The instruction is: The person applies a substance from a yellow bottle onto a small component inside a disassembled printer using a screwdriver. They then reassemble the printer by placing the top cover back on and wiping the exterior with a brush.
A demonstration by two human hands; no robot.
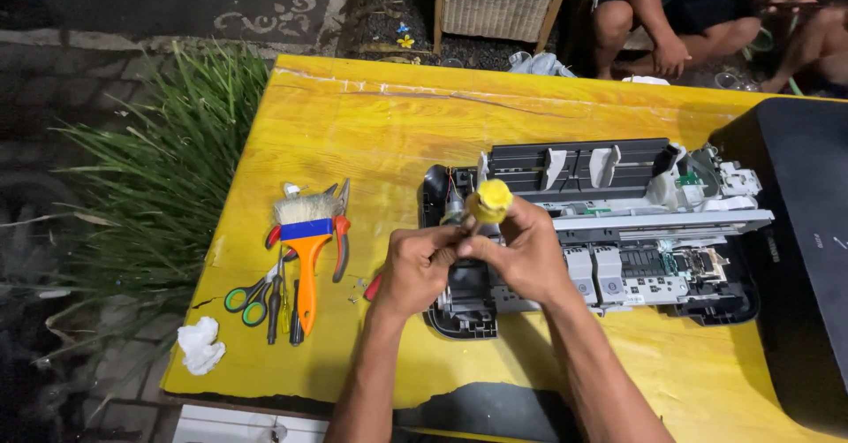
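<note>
Head view: mid-frame, both hands, left (415, 266) and right (521, 253), grip a small yellow-capped bottle (488, 201) over the opened grey printer chassis (618, 231) on the yellow table (371, 125).

Site: outdoor repair spot, night | Evidence: yellow table (371, 125) standing on paving beside grass (168, 178); opened printer (609, 222) and tools (300, 249) lying on it; people sitting behind.
</note>
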